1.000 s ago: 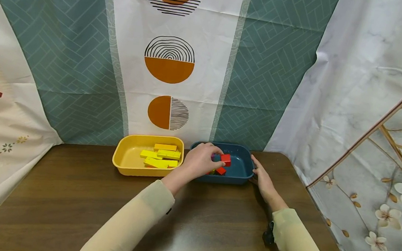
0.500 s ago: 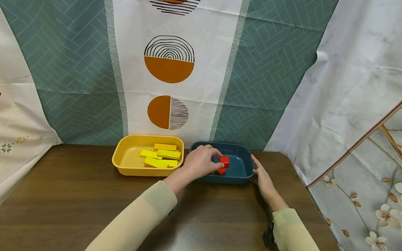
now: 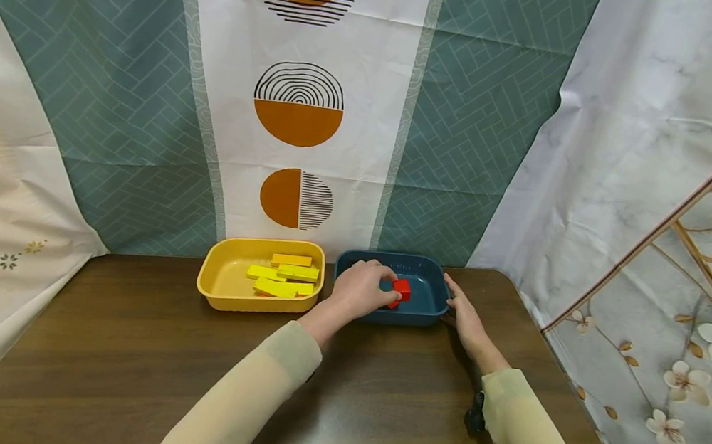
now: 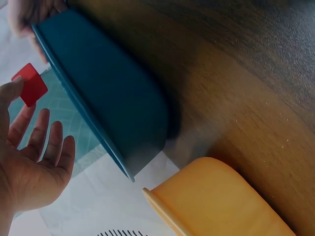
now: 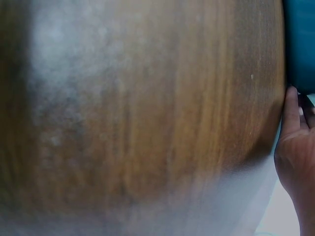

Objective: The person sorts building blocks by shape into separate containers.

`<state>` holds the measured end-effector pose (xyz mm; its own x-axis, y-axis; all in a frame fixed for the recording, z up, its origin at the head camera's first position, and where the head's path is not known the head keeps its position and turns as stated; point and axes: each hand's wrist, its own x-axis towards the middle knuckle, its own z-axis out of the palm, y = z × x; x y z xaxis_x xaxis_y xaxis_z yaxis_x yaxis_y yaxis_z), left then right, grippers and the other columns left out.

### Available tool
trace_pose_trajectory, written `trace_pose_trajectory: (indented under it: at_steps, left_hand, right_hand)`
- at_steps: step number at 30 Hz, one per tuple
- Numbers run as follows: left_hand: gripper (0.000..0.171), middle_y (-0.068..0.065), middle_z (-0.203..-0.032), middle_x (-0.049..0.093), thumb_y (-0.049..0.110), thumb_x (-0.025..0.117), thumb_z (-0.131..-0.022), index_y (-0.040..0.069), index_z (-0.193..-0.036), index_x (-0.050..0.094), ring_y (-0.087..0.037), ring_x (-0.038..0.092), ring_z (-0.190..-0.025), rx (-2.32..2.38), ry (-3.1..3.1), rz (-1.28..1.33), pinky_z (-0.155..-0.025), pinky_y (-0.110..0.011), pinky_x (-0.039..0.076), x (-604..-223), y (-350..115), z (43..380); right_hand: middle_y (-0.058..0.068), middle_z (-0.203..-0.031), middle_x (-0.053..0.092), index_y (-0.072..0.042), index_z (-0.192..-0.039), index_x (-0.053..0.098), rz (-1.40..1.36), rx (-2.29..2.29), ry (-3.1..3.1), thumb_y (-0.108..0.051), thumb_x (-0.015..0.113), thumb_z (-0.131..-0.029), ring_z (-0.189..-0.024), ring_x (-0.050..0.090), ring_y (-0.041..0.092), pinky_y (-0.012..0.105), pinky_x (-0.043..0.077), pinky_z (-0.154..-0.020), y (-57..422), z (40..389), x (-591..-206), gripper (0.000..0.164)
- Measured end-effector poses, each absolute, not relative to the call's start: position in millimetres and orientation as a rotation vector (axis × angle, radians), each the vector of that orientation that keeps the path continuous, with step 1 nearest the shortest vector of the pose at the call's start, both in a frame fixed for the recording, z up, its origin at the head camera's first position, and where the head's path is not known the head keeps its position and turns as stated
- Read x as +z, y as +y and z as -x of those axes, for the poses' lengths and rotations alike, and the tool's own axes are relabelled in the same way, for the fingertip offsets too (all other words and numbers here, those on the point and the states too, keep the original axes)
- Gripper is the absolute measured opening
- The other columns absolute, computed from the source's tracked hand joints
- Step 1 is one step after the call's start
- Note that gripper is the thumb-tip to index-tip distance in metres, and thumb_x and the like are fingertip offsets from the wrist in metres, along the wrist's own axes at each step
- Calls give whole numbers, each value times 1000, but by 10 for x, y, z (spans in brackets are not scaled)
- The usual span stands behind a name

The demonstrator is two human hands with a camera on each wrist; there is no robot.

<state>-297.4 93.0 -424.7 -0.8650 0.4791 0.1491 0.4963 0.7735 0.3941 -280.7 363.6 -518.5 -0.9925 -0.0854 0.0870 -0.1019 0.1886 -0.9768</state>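
Observation:
A red block [image 3: 403,289] is pinched between thumb and fingertip of my left hand [image 3: 360,290], over the blue tray [image 3: 426,321]. The left wrist view shows the same red block [image 4: 33,84] between thumb and index finger, the other fingers spread loosely. More red shows just below the block in the tray; my left hand hides much of the tray's left half. At the tray's right end, my right hand [image 3: 467,323] rests with extended fingers against the outer wall. In the right wrist view, its fingertips [image 5: 291,93] touch the blue tray [image 5: 301,44] near the table.
Left of the blue tray stands a yellow tray [image 3: 214,294] with several yellow blocks [image 3: 279,287] in it. Both trays sit at the back of the brown wooden table [image 3: 143,359], close to a hanging patterned cloth [image 3: 357,208]. Another cloth [image 3: 660,337] hangs along the right.
My left hand, pinching the red block, has shifted slightly right and down over the blue tray. The right hand has stayed at the tray's right end.

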Motion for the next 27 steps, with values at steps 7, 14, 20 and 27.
trace_pose_trajectory:
  at_steps: [7,14,20,27]
  left_hand:
    - [38,2,-116,65,48,73,-93,26,-125,75,-18,55,-97,-677,-2920,790,-76,-33,50,-4261,1009,2986]
    - [36,2,-115,65,47,72,-93,27,-123,75,-17,54,-96,-702,-2924,786,-73,-32,49,-4272,1107,3003]
    - [36,1,-111,65,46,72,-93,26,-123,75,-18,53,-94,-681,-2920,804,-71,-30,48,-4298,1167,3011]
    - [38,0,-113,66,47,73,-93,26,-124,75,-19,54,-96,-656,-2915,814,-74,-31,49,-4301,1209,3006]
  right_hand:
    - [12,-171,8,-15,-166,16,-185,1983,-2417,-8,26,-103,-150,18,38,67,28,-114,3648,2802,-5182,64]
    - [15,-170,8,-12,-165,15,-203,2007,-2391,-6,26,-101,-150,18,40,66,27,-114,3651,2820,-5197,65]
    - [13,-170,10,-12,-165,17,-186,1989,-2406,-7,26,-102,-151,19,38,65,28,-114,3640,2818,-5200,64]
    - [13,-171,8,-13,-166,15,-183,1999,-2405,-7,25,-103,-151,19,39,65,27,-115,3629,2810,-5182,64]
